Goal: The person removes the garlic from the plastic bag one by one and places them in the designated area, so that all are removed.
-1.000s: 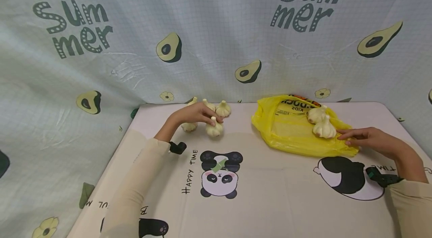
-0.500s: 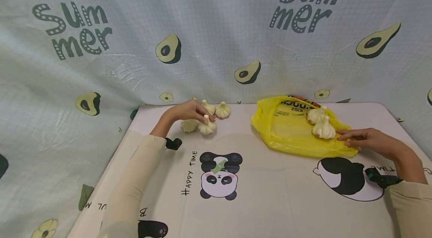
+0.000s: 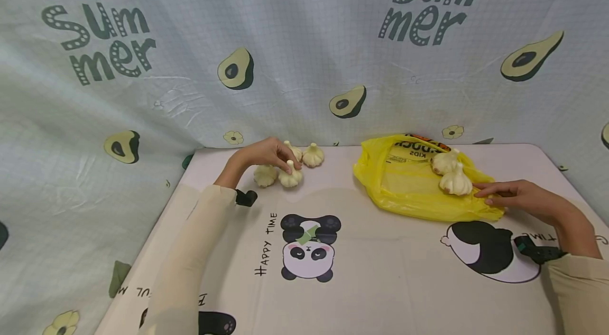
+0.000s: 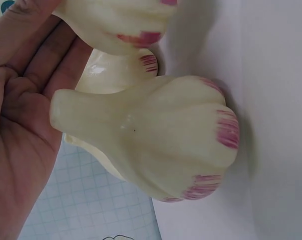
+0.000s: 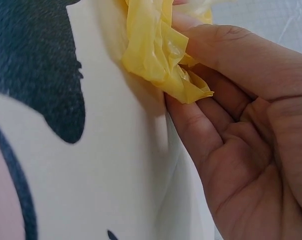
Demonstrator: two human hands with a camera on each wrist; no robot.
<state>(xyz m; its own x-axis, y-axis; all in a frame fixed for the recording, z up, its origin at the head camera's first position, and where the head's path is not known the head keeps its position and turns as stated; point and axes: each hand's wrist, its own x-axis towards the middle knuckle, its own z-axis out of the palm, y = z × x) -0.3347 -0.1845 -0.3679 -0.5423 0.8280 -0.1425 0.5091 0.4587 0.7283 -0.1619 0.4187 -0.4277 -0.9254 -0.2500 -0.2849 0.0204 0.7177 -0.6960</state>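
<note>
In the head view my left hand (image 3: pixel 267 153) pinches a garlic bulb (image 3: pixel 290 175) low over the table, by its upper part. Right beside it sits another garlic bulb (image 3: pixel 265 176), partly under the hand. Two more bulbs stand behind, one of them a whole garlic bulb (image 3: pixel 313 156). The left wrist view has the held bulb (image 4: pixel 125 22) at the top and a nearer bulb (image 4: pixel 156 135) below. On the right, a yellow plastic bag (image 3: pixel 409 195) lies with two garlic bulbs (image 3: pixel 455 180) on it. My right hand (image 3: pixel 533 198) pinches the bag's edge (image 5: pixel 163 65) between thumb and fingers.
A pale tablecloth (image 3: pixel 380 271) printed with pandas covers the table. Directly behind the table's far edge hangs a patterned curtain (image 3: pixel 295 49), which continues along the left side.
My left hand has moved slightly left with the garlic bulb, bringing it close beside the bulb at the left. The right hand and the bag have stayed put.
</note>
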